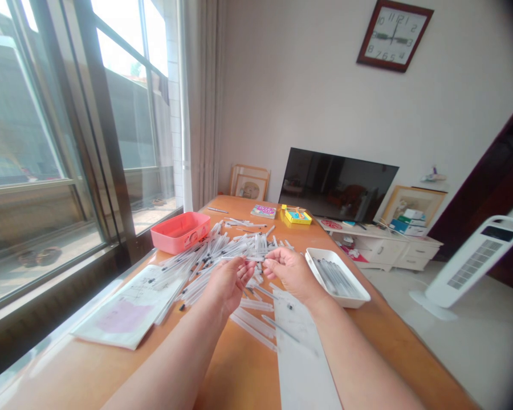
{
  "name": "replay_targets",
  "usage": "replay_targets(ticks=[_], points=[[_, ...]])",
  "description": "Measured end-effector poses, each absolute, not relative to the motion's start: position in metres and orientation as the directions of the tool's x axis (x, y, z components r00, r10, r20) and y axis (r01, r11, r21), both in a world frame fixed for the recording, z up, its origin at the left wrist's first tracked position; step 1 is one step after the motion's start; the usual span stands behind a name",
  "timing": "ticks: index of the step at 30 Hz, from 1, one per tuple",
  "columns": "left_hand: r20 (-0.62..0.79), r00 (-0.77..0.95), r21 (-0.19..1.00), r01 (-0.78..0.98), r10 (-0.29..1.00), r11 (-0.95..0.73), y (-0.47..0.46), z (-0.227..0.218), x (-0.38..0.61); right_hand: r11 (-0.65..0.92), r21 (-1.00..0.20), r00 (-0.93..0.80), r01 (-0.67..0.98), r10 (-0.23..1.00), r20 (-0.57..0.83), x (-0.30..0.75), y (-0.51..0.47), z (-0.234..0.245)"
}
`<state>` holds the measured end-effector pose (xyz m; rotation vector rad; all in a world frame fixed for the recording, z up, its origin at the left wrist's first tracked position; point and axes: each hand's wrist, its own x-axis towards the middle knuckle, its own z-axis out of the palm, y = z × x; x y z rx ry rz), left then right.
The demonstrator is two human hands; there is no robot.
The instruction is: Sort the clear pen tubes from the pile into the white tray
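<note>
My left hand [233,279] is closed in a pinch on a thin clear pen barrel [257,259] above the pile. Facing it, my right hand [287,270] pinches at the barrel's dark far end; whatever small piece is between those fingertips is too small to make out. Under and beyond both hands spreads a loose heap of clear pen barrels [214,249], with small black pen parts among them. To the right, a white tray [359,296] holds a row of dark-cored pens [331,274]. Beneath my right forearm lies a white sheet [299,353], with a slim pen [280,328] across its edge.
A pink basket [171,239] stands at the left edge beside the window. Nearer lies a paper packet [126,319]. At the table's far end are a yellow box [298,216] and a small book [263,211]. A white tower fan [474,267] stands on the floor at right.
</note>
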<state>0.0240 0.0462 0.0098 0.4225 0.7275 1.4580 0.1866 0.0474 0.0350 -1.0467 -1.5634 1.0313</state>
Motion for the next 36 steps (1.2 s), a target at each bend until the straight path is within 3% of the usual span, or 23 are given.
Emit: replay_targets(ticks=[10,19,25,31,36], points=[[-0.141,-0.086,0.703,-0.71,0.986,0.039,0.043,0.013,0.026,0.277,-0.929,-0.16,0.246,0.957,0.243,0.185,0.053,0.02],[-0.081,-0.101,0.724,-0.69,0.992,-0.012,0.037,0.02,0.029,0.363,-0.847,-0.164,0.388,0.932,0.324,0.186,0.05,0.018],[-0.065,-0.089,0.72,-0.694,0.994,-0.014,0.037,0.02,0.027,0.263,-0.917,-0.17,0.301,0.961,0.22,0.186,0.05,0.02],[-0.085,-0.124,0.709,-0.705,0.989,-0.028,0.04,0.018,0.025,0.338,-0.916,-0.151,0.215,0.938,0.311,0.185,0.05,0.023],[-0.066,-0.072,0.716,-0.698,0.995,-0.003,0.038,0.019,0.027,0.309,-0.911,-0.153,0.274,0.949,0.276,0.185,0.05,0.022]])
